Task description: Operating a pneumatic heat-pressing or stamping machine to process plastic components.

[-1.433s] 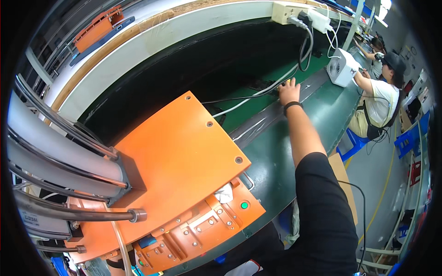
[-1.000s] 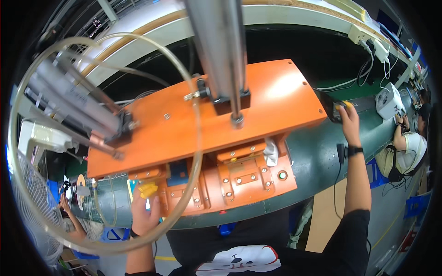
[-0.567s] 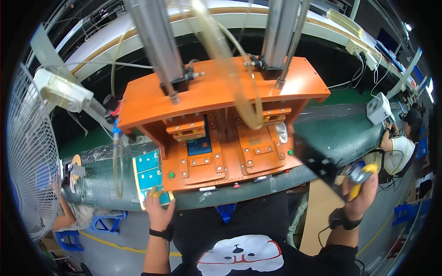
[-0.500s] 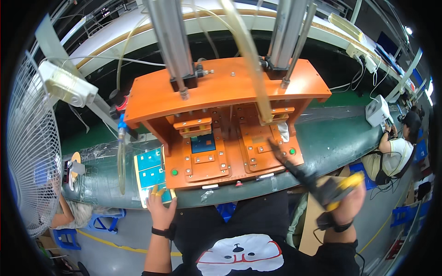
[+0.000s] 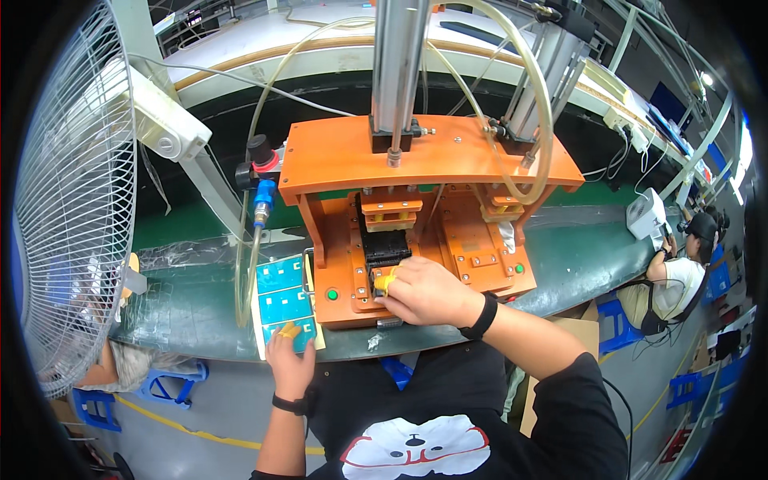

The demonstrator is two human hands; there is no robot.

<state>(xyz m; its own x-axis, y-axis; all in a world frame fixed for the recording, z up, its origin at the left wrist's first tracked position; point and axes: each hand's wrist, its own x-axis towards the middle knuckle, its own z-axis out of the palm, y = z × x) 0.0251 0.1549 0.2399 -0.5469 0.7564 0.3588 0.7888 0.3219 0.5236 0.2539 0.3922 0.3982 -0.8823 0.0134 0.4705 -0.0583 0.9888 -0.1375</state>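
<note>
An orange two-station press (image 5: 432, 156) stands on the bench in front of me. At its left station, a long black object (image 5: 387, 245) with a blocky far end lies over the fixture, under the pressing head. My right hand (image 5: 420, 292), yellow covers on its fingers, is closed round the near end of that object; its exact kind is unclear. My left hand (image 5: 290, 360) lies beside the press with fingers extended onto the near end of a pale-edged board (image 5: 262, 340) carrying several blue rectangular pieces (image 5: 286, 308). Its fingertips also wear yellow covers.
A wire-guarded fan (image 5: 76, 192) fills the left side. Clear air hoses (image 5: 549, 112) loop above the press, and a blue fitting (image 5: 263, 202) sits at its left. Green buttons (image 5: 332, 294) mark the press base. A co-worker (image 5: 680, 272) sits far right beside a white box-shaped device (image 5: 645, 216).
My right hand has swung left from the right front of the press, bringing the black object over the left fixture, where a blue piece showed before. My left hand stays on the board.
</note>
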